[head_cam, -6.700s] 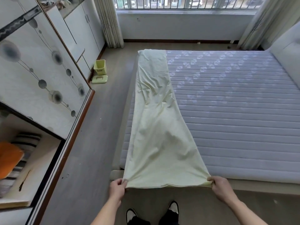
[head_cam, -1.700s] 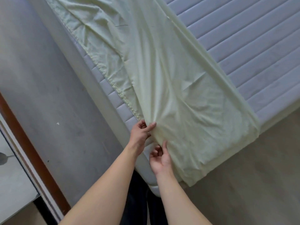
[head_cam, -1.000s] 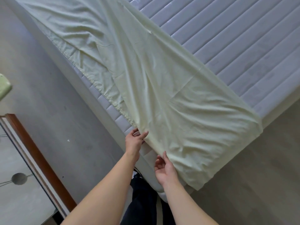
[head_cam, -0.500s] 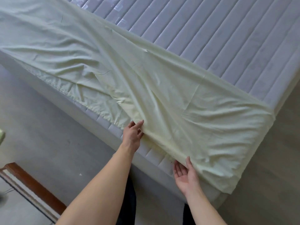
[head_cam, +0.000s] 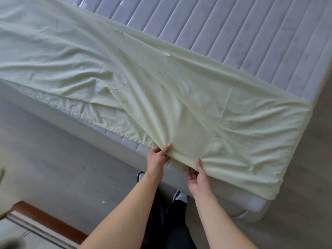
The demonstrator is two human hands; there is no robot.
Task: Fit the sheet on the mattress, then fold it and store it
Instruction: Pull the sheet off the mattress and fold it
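Now closer together along the mattress (head_cam: 233,33) side, left hand (head_cam: 156,159) and right hand (head_cam: 198,177) pinching the folded pale-yellow fitted sheet's (head_cam: 143,72) hanging edge (folding underway, storing left).

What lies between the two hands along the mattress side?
In the head view, the sheet's lower edge spans from left hand to right hand, over the mattress side.

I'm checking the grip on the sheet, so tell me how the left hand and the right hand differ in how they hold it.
The left hand sits higher on the mattress side, by the gathered hem; the right hand sits lower, nearer the mattress corner. The left hand shows its back and pinches the sheet edge; the right hand shows its palm, with fingers tucked under the edge. Both hold the same pale yellow edge, a short gap apart.
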